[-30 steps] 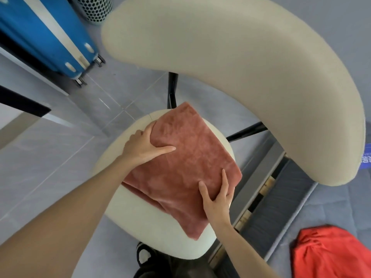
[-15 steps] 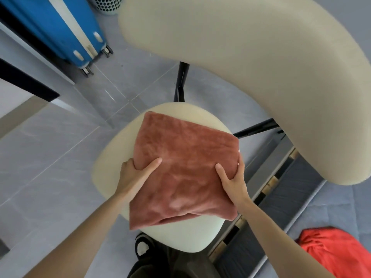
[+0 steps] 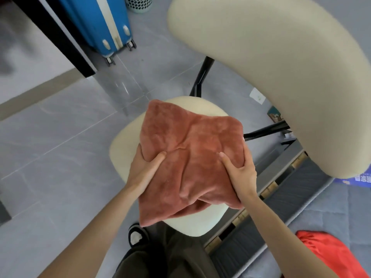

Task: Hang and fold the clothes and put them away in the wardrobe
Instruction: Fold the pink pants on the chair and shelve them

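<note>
Head view: left hand (image 3: 145, 170) and right hand (image 3: 242, 171) grip folded towel's (image 3: 190, 157) opposite edges, thumbs on top.

A cream chair seat (image 3: 124, 149) lay beneath the left hand (image 3: 143, 169) and right hand (image 3: 243, 171), its backrest (image 3: 281, 77) beyond them. Far beyond the left hand stood a blue suitcase (image 3: 104, 23) and, seemingly, a perforated bin (image 3: 139, 4).
</note>
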The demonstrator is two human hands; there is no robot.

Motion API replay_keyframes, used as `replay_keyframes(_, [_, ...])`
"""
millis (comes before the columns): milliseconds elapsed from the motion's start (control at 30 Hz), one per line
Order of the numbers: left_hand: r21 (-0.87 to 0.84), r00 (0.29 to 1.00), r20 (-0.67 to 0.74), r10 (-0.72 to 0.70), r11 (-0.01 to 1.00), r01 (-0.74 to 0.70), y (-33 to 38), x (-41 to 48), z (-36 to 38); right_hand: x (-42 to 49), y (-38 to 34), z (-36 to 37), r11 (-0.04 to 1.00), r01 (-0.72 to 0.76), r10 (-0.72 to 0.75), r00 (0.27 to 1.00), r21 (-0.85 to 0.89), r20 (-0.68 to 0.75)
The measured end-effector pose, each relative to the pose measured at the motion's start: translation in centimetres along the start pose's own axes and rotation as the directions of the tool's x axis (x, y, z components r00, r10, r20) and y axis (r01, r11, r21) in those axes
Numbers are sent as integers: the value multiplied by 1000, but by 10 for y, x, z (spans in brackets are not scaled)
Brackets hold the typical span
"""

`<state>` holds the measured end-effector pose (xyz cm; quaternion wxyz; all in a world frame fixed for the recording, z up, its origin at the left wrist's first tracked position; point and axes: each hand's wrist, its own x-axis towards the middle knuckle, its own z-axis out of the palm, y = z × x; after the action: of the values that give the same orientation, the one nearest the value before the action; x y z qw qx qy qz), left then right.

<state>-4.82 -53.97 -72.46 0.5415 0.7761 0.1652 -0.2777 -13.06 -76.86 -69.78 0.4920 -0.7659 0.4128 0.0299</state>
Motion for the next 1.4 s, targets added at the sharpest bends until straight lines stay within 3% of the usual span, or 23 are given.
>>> replay_keyframes(133, [-116, 988, -151, 41, 992, -59, 7, -50, -50, -37, -53, 7, 987, 158, -157, 985, -6, 72])
replay_keyframes(333, [-232, 910, -411, 51, 960, -159, 14, -132, -162, -120, -142, 50, 926, 377, -371, 895, 24, 246])
replay_keyframes(467, [-255, 836, -542, 82, 932, -257, 15, -193, -252, -190, -200, 92, 868, 489, -486, 802, 85, 347])
replay_keyframes(667, [-172, 678, -711, 186, 889, -425, 32, -281, -392, -297, -301, 157, 738, 615, -668, 605, 278, 433])
replay_keyframes(833, [-122, 561, -787, 256, 828, -548, 79, -331, -498, -371, -410, 182, 602, 688, -793, 453, 405, 408])
replay_keyframes(1067, [0, 401, -810, 427, 685, -729, 190, -374, -615, -433, -567, 193, 423, 767, -904, 319, 483, 286])
replay_keyframes(1400, [108, 257, -775, 577, 521, -847, 374, -339, -751, -422, -786, 212, 254, 792, -967, 225, 555, 121])
